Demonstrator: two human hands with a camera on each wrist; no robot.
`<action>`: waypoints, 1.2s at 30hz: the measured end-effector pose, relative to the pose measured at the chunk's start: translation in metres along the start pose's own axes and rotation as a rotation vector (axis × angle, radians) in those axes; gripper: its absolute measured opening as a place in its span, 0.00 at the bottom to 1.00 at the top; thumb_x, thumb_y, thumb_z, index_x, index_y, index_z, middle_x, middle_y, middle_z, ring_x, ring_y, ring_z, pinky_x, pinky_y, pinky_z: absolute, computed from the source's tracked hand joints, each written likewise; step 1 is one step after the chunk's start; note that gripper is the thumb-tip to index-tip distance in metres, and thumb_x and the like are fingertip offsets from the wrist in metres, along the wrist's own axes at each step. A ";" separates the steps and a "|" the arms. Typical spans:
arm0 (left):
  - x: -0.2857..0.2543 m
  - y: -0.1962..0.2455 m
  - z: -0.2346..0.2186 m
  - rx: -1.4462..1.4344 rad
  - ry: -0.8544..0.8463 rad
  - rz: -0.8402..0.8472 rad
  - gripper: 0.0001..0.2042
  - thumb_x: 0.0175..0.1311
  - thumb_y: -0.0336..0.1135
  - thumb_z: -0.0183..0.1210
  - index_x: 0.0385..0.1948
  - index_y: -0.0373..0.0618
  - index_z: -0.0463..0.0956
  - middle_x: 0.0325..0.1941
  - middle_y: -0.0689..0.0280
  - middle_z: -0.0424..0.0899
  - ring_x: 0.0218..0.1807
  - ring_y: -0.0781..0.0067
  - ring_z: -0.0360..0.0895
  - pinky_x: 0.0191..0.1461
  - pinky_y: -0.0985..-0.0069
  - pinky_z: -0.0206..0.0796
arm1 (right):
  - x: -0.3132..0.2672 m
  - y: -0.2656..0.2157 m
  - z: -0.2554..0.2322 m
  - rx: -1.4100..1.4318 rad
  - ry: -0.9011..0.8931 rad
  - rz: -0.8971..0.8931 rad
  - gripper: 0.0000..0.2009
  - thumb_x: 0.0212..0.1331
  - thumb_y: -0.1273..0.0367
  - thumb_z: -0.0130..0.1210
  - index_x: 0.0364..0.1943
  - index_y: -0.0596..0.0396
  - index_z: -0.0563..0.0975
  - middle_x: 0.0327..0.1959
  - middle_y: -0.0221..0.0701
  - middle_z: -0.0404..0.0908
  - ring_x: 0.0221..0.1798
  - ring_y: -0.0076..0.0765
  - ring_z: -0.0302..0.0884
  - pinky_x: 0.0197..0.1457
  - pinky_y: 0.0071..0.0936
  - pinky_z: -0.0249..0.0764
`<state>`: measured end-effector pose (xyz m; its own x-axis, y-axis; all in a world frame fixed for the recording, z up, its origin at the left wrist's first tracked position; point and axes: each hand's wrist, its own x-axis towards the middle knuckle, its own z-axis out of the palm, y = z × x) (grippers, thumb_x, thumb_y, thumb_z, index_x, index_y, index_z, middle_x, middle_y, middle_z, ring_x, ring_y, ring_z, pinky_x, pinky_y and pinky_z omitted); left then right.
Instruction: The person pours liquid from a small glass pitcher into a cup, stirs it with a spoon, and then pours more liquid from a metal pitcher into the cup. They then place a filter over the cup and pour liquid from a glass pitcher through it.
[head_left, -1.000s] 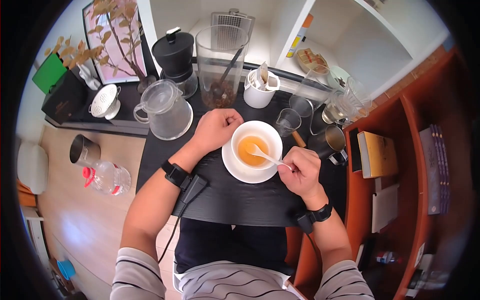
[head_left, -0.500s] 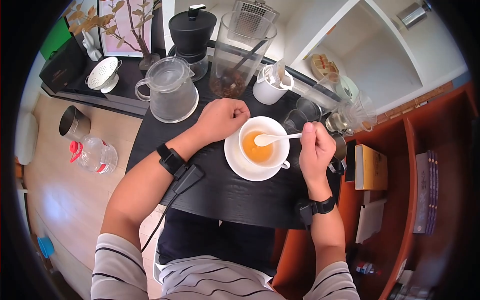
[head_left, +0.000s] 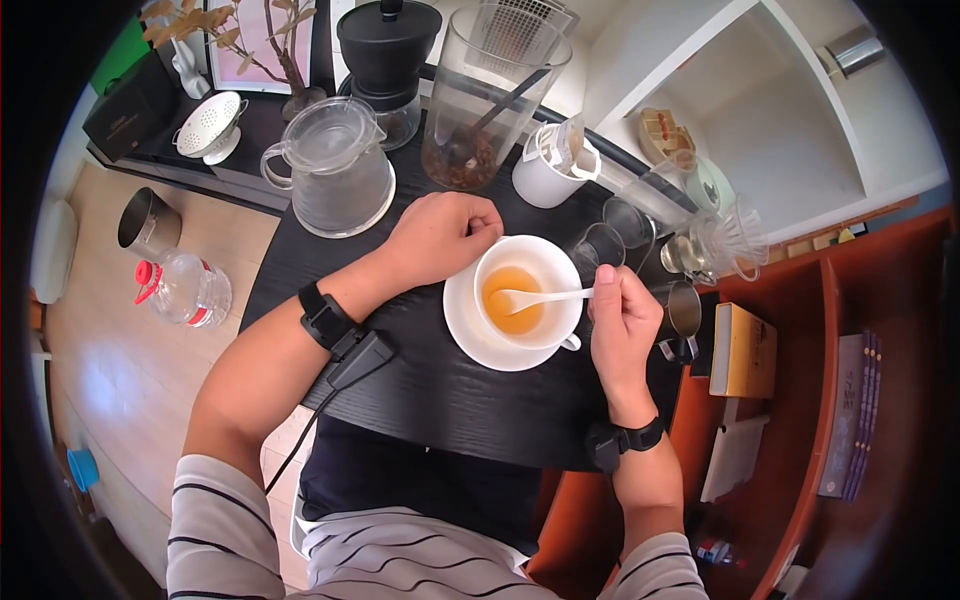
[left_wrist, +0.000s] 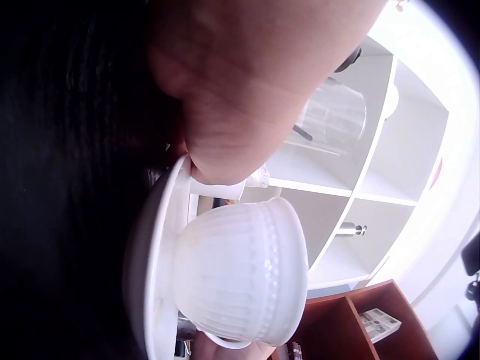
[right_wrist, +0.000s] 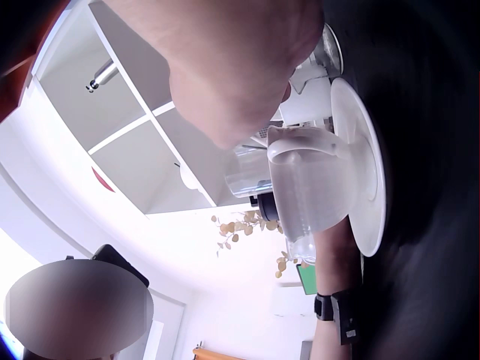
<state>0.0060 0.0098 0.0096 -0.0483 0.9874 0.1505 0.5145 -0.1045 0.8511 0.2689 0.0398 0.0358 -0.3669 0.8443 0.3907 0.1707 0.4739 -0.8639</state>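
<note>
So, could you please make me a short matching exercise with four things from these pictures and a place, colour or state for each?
Things:
1. Spoon
2. Cup
3. Left hand
4. Plastic bottle

Descriptions:
A. Curled at the edge of the saucer
B. Topped with a red cap
C. Held at one end by the right hand
D. White, with amber liquid inside

Right pairs: 1-C, 2-D, 3-A, 4-B.
</note>
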 end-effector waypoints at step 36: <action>-0.001 0.000 0.000 -0.001 -0.008 0.017 0.08 0.69 0.36 0.65 0.36 0.41 0.87 0.25 0.69 0.86 0.26 0.83 0.79 0.33 0.79 0.71 | 0.006 -0.018 -0.003 0.325 -0.113 0.138 0.10 0.78 0.67 0.58 0.48 0.62 0.84 0.26 0.24 0.79 0.26 0.16 0.73 0.31 0.17 0.67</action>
<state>0.0055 0.0084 0.0094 -0.0325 0.9865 0.1605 0.5140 -0.1212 0.8492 0.2668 0.0372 0.0544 -0.4629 0.8530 0.2412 -0.0671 0.2376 -0.9690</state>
